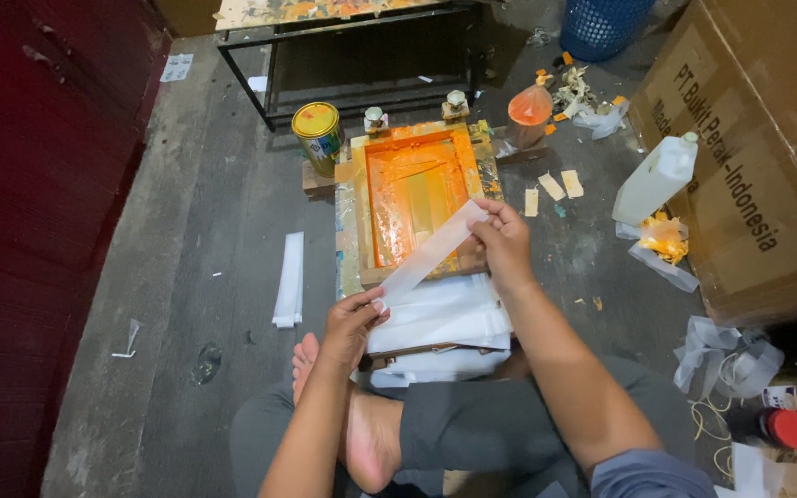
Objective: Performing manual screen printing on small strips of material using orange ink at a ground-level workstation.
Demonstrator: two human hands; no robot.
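Presently both hands pinch one long translucent plastic strip (434, 250), held taut and slanting above the work: left hand (354, 318) closed on its lower end with thumb and fingertips, right hand (502, 242) closed on its upper end. Strip hangs over the near edge of a wooden screen-printing frame (414, 189), its mesh smeared with orange ink. Just below the strip, between the hands, a stack of white plastic sheets (440, 318) lies on a board, touching the frame's near side. Person sits cross-legged on the grey concrete floor (205, 221), bare foot (362, 433) tucked under the left forearm. Beyond the frame, a yellow-lidded paint tin (318, 134) stands at its far left corner; a knotted bag of orange ink (529, 112) near its far right corner. A second bundle of white strips (290, 279) lies on the floor, left of the frame, well apart. To the right: white plastic jug (657, 177), then a large cardboard box (767, 157). Blue basket (601, 23) at top, dark red cabinet (39, 212) along the left.
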